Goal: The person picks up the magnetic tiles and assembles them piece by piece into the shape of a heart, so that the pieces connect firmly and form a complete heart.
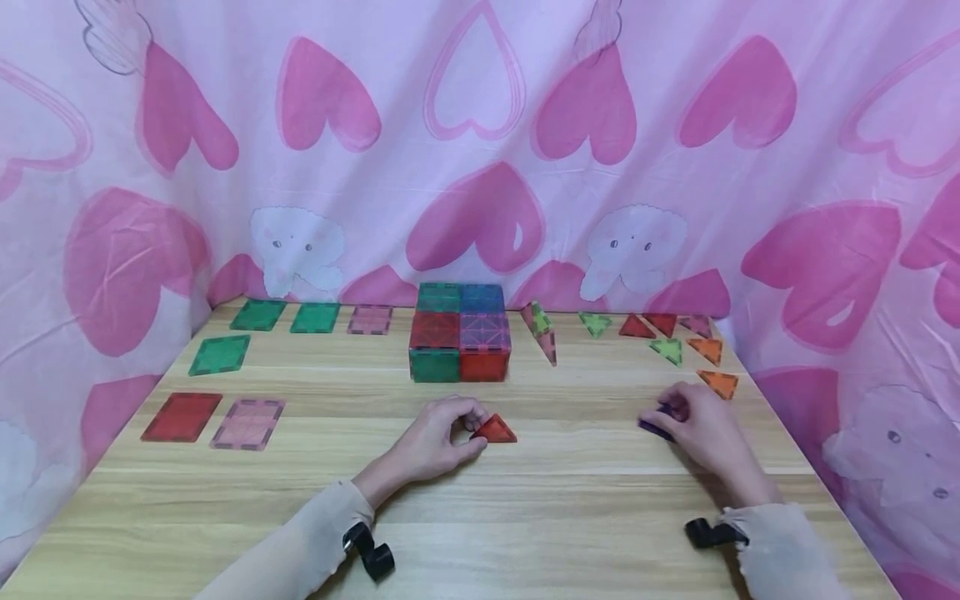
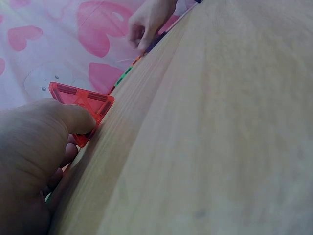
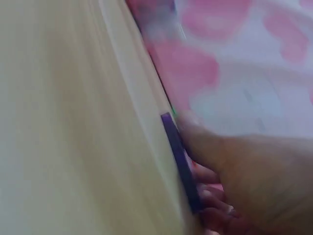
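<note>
My left hand (image 1: pixel 441 437) pinches a red triangular magnetic tile (image 1: pixel 497 429) that stands up on the table. In the left wrist view the thumb lies against the face of this red tile (image 2: pixel 88 100). At the right, my right hand (image 1: pixel 705 423) grips a dark purple magnetic tile (image 1: pixel 656 423) low over the table. The right wrist view shows the purple tile (image 3: pixel 180 161) edge-on, so its full shape cannot be told. Behind the hands stands a block of coloured square tiles (image 1: pixel 460 333), green, red, blue and purple.
Several square tiles lie at the left, among them a red one (image 1: pixel 182 417) and a pink one (image 1: pixel 248 423). Triangular tiles, such as an orange one (image 1: pixel 718 384), lie at the back right. Near the block stand joined green and pink triangles (image 1: pixel 540 325). A pink curtain (image 1: pixel 480 208) borders the table.
</note>
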A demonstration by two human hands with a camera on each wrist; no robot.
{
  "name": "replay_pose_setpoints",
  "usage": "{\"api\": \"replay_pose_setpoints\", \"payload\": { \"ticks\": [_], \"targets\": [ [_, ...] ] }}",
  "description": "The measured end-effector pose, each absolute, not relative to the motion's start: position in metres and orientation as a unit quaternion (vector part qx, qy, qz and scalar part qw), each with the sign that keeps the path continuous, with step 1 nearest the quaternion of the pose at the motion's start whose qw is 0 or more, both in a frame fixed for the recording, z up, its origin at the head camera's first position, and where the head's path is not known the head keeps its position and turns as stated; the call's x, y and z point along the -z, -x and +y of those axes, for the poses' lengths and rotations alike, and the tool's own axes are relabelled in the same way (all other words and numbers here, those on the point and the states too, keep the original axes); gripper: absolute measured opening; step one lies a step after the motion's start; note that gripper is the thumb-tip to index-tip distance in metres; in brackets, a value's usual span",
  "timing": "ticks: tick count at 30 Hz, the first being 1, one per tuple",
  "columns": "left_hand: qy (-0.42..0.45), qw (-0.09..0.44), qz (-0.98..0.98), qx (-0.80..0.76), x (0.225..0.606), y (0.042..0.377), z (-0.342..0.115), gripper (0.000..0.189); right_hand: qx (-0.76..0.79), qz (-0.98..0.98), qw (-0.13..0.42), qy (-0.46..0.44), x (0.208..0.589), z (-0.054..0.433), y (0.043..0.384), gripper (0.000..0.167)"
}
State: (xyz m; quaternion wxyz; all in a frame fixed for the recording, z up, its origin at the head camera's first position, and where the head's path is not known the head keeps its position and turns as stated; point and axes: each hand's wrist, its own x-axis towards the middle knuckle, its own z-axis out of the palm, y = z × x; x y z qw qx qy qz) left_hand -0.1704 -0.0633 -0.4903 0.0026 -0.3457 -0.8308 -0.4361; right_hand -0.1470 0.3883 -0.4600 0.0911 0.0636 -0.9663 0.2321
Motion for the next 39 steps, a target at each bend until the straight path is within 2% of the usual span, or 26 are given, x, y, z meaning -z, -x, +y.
{"api": "replay_pose_setpoints", "payload": {
  "ticks": [6,9,16,22,26,30,39],
  "targets": [
    [0.342,0.003,-0.834,0.433,0.490,0.170,-0.063,0.020,-0.299,-0.943,0.054,-0.138,0.470,0.327,0.149,0.048],
    [0.340,0.001,-0.836,0.431,0.490,0.170,-0.064,0.020,-0.324,-0.929,0.037,-0.176,0.477,0.302,0.152,0.045],
    [0.336,-0.007,-0.838,0.431,0.490,0.170,-0.062,0.021,-0.383,-0.897,0.033,-0.219,0.485,0.265,0.166,0.045],
    [0.335,-0.006,-0.837,0.433,0.491,0.169,-0.062,0.021,-0.513,-0.828,0.061,-0.219,0.489,0.249,0.166,0.033],
    [0.336,0.005,-0.837,0.432,0.491,0.170,-0.064,0.021,-0.606,-0.762,0.043,-0.222,0.489,0.231,0.158,0.026],
    [0.341,0.017,-0.836,0.429,0.491,0.171,-0.064,0.021,-0.614,-0.754,0.021,-0.232,0.487,0.209,0.148,0.016],
    [0.350,0.019,-0.834,0.427,0.490,0.170,-0.064,0.020,-0.600,-0.766,0.018,-0.229,0.487,0.193,0.139,0.021]
  ]
}}
